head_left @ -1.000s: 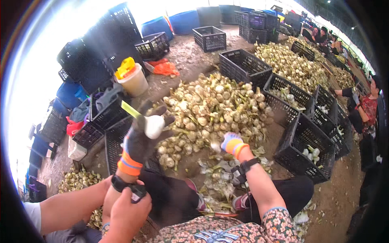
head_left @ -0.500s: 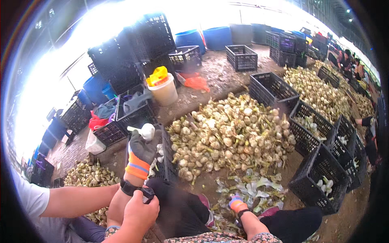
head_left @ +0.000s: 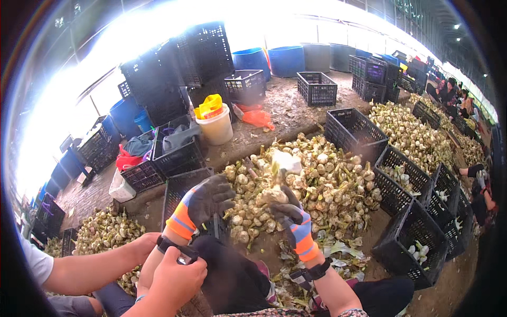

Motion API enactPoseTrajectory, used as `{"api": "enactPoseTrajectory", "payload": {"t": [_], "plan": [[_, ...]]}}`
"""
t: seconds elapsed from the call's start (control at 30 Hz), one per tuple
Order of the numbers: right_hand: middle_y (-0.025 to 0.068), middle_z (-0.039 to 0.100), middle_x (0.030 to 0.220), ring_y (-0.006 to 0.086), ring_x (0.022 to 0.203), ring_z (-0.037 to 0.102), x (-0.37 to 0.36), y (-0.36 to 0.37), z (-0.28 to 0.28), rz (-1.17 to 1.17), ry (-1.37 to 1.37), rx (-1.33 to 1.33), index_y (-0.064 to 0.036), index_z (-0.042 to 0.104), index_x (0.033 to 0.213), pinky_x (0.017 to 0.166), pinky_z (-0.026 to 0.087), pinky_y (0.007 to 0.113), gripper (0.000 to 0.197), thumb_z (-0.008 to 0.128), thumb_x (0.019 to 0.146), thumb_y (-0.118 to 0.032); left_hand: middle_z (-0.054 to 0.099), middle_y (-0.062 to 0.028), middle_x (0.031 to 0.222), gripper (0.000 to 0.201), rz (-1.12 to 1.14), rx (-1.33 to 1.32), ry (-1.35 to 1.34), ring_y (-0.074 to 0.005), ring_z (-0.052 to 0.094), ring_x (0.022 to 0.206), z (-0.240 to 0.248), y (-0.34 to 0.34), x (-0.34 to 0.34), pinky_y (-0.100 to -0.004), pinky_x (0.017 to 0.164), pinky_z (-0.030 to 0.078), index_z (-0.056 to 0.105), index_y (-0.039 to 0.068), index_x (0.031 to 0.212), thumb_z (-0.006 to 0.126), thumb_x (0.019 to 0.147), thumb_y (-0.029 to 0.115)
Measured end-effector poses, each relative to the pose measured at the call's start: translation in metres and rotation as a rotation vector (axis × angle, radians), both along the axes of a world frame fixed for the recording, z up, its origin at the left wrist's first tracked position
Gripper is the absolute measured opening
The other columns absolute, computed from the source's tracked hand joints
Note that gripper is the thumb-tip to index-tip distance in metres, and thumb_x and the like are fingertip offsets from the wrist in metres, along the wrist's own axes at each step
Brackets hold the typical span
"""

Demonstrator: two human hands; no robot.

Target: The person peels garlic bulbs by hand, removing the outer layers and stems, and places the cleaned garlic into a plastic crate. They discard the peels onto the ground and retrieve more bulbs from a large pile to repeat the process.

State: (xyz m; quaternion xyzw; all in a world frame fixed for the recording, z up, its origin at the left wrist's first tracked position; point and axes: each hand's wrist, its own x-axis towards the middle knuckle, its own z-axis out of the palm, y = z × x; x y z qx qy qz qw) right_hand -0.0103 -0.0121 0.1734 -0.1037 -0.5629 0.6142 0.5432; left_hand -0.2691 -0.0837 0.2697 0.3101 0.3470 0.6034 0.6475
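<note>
My left hand, in a dark glove with an orange cuff, is raised above a black crate. Its fingers are loosely bent and apart, with nothing visible in them. My right hand, gloved alike, is closed on a garlic bulb in front of a large garlic pile. A blurred white shape shows just above that bulb; I cannot tell what it is. Another person's hand grips a small dark device strapped to my left wrist.
Black crates stand at the right, some holding white bulbs. Leaf scraps litter the ground between my legs. A smaller garlic heap lies left. Beyond are a white bucket, stacked crates and blue barrels.
The white garlic bulb has left my left hand, which has moved right and lower. My right hand has risen from the leaf scraps to the pile and now holds a bulb.
</note>
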Motion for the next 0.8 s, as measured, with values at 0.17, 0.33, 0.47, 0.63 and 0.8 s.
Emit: {"api": "enactPoseTrajectory", "payload": {"t": [0.17, 0.33, 0.47, 0.63, 0.8], "plan": [[0.0171, 0.033, 0.144, 0.0254, 0.114, 0.056, -0.034, -0.018, 0.054, 0.005, -0.045, 0.251, 0.0007, 0.063, 0.106, 0.086, 0.049, 0.028, 0.037, 0.045, 0.078, 0.017, 0.058, -0.0102, 0.117, 0.060, -0.218, -0.118, 0.152, -0.0254, 0.058, 0.108, 0.017, 0.004, 0.033, -0.0453, 0.091, 0.048, 0.046, 0.009, 0.129, 0.053, 0.088, 0.051], [0.0238, 0.037, 0.140, 0.0372, 0.129, 0.039, -0.043, -0.017, 0.061, -0.136, -0.308, 0.522, -0.0057, 0.065, 0.108, 0.103, 0.036, 0.039, 0.036, 0.054, 0.075, 0.005, 0.056, -0.0117, 0.120, 0.053, -0.081, 0.014, 0.121, -0.0242, 0.060, 0.102, 0.016, 0.001, 0.045, -0.0384, 0.084, 0.051, 0.046, 0.001, 0.127, 0.058, 0.091, 0.038], [0.0123, 0.052, 0.116, 0.0215, 0.106, 0.052, -0.040, -0.010, 0.061, -0.135, -0.020, 0.102, -0.0007, 0.058, 0.116, 0.090, 0.044, 0.029, 0.035, 0.059, 0.082, -0.006, 0.053, -0.0093, 0.123, 0.061, 0.185, 0.354, 0.649, -0.0207, 0.055, 0.111, 0.014, 0.011, 0.043, -0.0342, 0.092, 0.046, 0.043, 0.002, 0.131, 0.071, 0.079, 0.018], [-0.0027, 0.053, 0.077, 0.0064, 0.065, 0.047, -0.025, -0.003, 0.087, 0.091, -0.014, -0.375, -0.0028, 0.057, 0.110, 0.058, 0.038, 0.021, 0.034, 0.063, 0.086, -0.027, 0.055, -0.0114, 0.120, 0.074, 0.270, 0.512, 1.304, -0.0193, 0.053, 0.111, 0.045, 0.003, 0.069, -0.0313, 0.095, 0.043, 0.051, 0.003, 0.126, 0.085, 0.061, 0.011], [0.0060, 0.064, 0.099, 0.0126, 0.085, 0.062, -0.040, -0.012, 0.099, 0.176, 0.170, -0.573, -0.0014, 0.059, 0.106, 0.071, 0.053, 0.026, 0.023, 0.065, 0.085, -0.009, 0.056, -0.0117, 0.114, 0.070, 0.355, 0.566, 1.294, -0.0242, 0.056, 0.106, 0.036, 0.001, 0.085, -0.0347, 0.091, 0.045, 0.054, 0.002, 0.116, 0.088, 0.057, 0.018]]}}
